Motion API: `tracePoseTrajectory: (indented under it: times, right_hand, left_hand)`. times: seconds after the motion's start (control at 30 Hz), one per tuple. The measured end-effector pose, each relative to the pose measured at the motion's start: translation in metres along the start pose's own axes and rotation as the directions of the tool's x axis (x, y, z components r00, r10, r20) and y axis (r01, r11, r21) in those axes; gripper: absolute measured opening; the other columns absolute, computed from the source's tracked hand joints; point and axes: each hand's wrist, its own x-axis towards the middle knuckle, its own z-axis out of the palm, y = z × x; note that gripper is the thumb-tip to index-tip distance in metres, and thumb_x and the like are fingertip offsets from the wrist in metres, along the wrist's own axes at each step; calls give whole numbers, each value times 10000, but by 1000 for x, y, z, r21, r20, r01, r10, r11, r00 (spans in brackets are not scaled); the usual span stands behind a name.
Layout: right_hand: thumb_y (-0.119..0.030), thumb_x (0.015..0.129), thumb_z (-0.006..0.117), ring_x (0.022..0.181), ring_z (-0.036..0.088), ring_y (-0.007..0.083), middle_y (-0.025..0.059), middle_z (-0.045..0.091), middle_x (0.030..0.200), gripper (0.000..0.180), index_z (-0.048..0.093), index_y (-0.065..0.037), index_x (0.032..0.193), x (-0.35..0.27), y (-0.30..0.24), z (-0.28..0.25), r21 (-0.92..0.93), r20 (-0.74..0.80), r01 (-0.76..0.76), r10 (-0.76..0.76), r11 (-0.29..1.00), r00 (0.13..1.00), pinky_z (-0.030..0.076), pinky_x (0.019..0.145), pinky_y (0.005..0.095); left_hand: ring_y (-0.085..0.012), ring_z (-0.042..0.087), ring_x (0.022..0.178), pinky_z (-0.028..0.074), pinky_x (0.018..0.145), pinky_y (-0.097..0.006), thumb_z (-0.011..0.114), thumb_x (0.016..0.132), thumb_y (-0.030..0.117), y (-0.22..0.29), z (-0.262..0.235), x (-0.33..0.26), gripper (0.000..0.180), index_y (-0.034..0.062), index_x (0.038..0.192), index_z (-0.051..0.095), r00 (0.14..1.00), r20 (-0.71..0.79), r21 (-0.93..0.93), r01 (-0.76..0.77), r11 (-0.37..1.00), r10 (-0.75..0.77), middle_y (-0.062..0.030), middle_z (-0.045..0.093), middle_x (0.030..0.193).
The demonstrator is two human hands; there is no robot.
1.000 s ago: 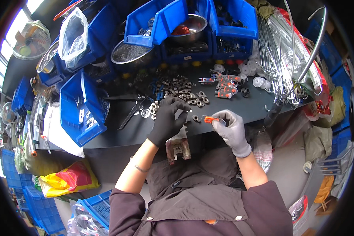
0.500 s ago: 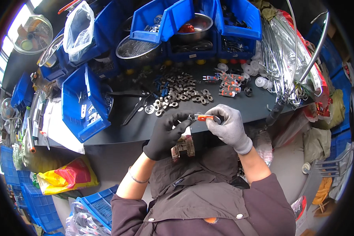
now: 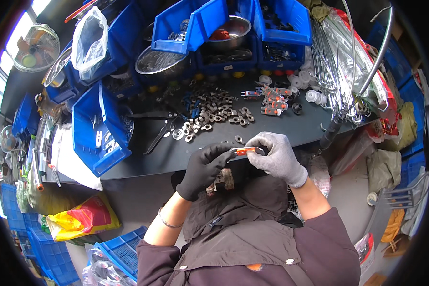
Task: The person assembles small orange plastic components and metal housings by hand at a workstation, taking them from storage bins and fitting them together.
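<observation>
In front of my lap, just off the table's near edge, both hands meet on a small metal-and-orange part (image 3: 243, 151). My left hand (image 3: 204, 170), in a black glove, pinches its left end. The gloved fingers of my right hand (image 3: 279, 159), light grey, close on its right end. A metal ring (image 3: 238, 138) shows just beyond the part. Similar orange-and-metal parts (image 3: 273, 101) lie piled farther back to the right. To their left spreads a heap of small metal ring-ended pieces (image 3: 219, 110). Below my left hand, a worn fixture (image 3: 222, 180) is partly hidden.
Black-handled pliers (image 3: 160, 133) lie left of the heap. A blue bin (image 3: 100, 131) with metal pieces stands at left, more blue bins (image 3: 231, 59) at the back. Long metal rods (image 3: 336, 71) and white plastic discs (image 3: 314, 97) are at right. A fan (image 3: 35, 47) stands far left.
The view has shifted slightly, so the table things sit a little farther left. My left hand has turned a little around the part. The metal ring beyond it now shows plainly.
</observation>
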Motion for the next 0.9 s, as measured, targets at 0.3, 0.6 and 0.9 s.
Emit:
tracePoseTrajectory:
  times: [0.3, 0.6, 0.9]
  right_hand:
    - [-116, 790, 670, 532, 484, 9, -27, 569, 630, 166, 652, 14, 891, -5, 12, -13, 345, 244, -307, 232, 887, 942, 358, 457, 196]
    - [-83, 817, 659, 586, 507, 25, -12, 598, 697, 131, 648, 25, 890, -13, 18, -6, 453, 273, -358, 255, 817, 928, 389, 509, 195]
    - [-104, 821, 702, 595, 542, 40, -8, 594, 697, 127, 648, 10, 840, -19, 18, -6, 559, 213, -408, 350, 722, 912, 438, 519, 194]
  left_hand:
    - [5, 459, 674, 403, 587, -175, 615, 922, 113, 6, -2, -6, 238, -19, 1118, 648, 993, 114, 222, -43, 974, 18, 53, 606, 803]
    - [-24, 552, 735, 467, 647, -198, 638, 913, 153, 15, 6, -5, 263, -19, 1112, 648, 971, 142, 113, 175, 978, -191, 17, 666, 892]
    - [-15, 562, 797, 471, 697, -186, 626, 920, 136, 16, 12, -4, 233, -13, 1097, 654, 969, 71, -3, 239, 971, -238, 11, 667, 909]
